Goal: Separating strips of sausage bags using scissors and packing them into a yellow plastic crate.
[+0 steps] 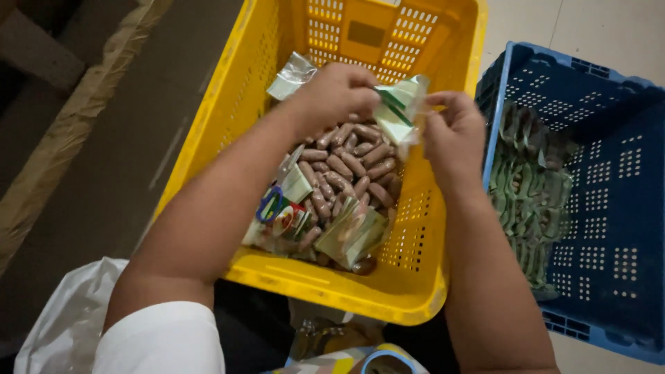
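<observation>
My left hand (336, 93) and my right hand (454, 135) are both raised over a yellow perforated crate (415, 284). Between them they pinch a small green and white foil packet (398, 111), each hand on one side of it. A second silvery packet (291, 76) sticks out behind my left hand. Below the hands the crate holds several brown capsules (350, 163) in a loose heap, with more green packets (353, 232) and a colourful wrapper (280, 211) lying among them.
A blue perforated crate (609, 208) stands to the right, with a pile of green packets (530, 201) against its left wall. A white plastic bag (66, 325) lies at lower left. Brown cardboard (83, 138) fills the left side.
</observation>
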